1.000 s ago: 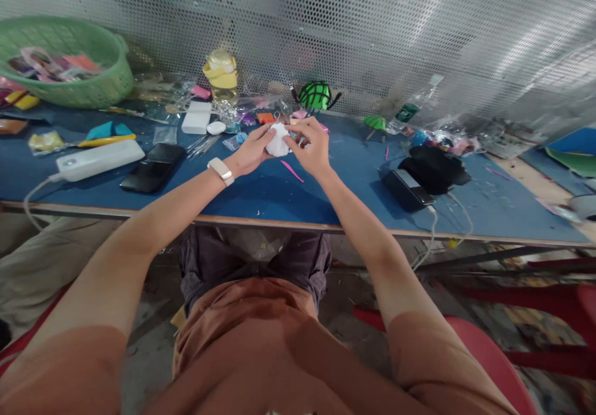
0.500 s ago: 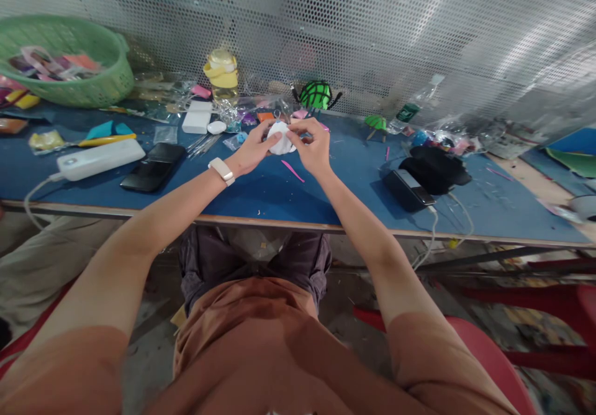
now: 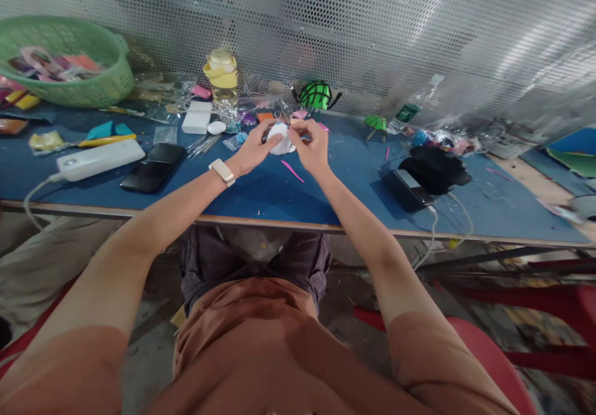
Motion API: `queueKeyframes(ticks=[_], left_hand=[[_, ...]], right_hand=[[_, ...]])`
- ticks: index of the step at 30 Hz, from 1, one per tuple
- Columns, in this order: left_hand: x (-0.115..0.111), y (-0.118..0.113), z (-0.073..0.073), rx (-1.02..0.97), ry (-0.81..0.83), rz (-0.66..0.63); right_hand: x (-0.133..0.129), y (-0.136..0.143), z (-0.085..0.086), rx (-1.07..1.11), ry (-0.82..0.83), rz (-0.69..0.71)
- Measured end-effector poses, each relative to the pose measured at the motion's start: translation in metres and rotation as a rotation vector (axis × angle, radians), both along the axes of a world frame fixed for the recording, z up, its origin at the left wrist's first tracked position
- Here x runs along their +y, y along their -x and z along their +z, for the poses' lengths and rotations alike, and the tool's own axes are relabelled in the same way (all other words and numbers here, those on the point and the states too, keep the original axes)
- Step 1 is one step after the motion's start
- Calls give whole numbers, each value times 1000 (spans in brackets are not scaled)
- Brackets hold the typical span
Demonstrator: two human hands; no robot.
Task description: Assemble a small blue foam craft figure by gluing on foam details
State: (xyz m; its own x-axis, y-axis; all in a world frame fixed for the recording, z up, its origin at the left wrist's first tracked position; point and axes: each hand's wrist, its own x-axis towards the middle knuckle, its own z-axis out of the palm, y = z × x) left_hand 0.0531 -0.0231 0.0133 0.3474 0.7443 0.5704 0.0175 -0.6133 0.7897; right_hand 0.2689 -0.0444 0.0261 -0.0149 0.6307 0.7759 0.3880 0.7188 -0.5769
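A small white rounded lump (image 3: pixel 280 140), soft-looking like modelling clay, is held between my two hands above the table. My left hand (image 3: pixel 255 148) is closed around its left side, the thumb lying across the front. At its right edge, the fingers of my right hand (image 3: pixel 311 144) pinch together against the white surface. A bit of blue and a small metal ring (image 3: pixel 278 115) show just behind the lump; whether they join it I cannot tell. Below my hands a thin pink modelling tool (image 3: pixel 292 171) lies on the blue table (image 3: pixel 242 194).
To the left are a black phone (image 3: pixel 153 167), a white power strip (image 3: pixel 101 159) and a green basket (image 3: pixel 105 86). Behind stand a yellow-topped bottle (image 3: pixel 222 76) and a green-and-black figure (image 3: pixel 316 95). A black device (image 3: pixel 407 189) with a cable sits right.
The white lump has tilted slightly and my fingers have shifted a little on it. Both hands stay in nearly the same place.
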Motion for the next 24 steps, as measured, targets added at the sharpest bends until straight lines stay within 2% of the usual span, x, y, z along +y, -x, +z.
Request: queueKeyframes(ticks=[5, 9, 12, 19, 24], left_hand=[[2, 1, 1, 73, -130, 68], [2, 2, 1, 109, -150, 83], [-1, 1, 1, 80, -86, 37], [-7, -5, -2, -101, 203, -120], [-9, -2, 3, -136, 230, -115]], right_hand=[[-5, 1, 3, -27, 39, -7], [-5, 1, 4, -22, 49, -9], [0, 1, 2, 4, 48, 16], [7, -1, -2, 48, 109, 12], [13, -5, -4, 12, 251, 82]])
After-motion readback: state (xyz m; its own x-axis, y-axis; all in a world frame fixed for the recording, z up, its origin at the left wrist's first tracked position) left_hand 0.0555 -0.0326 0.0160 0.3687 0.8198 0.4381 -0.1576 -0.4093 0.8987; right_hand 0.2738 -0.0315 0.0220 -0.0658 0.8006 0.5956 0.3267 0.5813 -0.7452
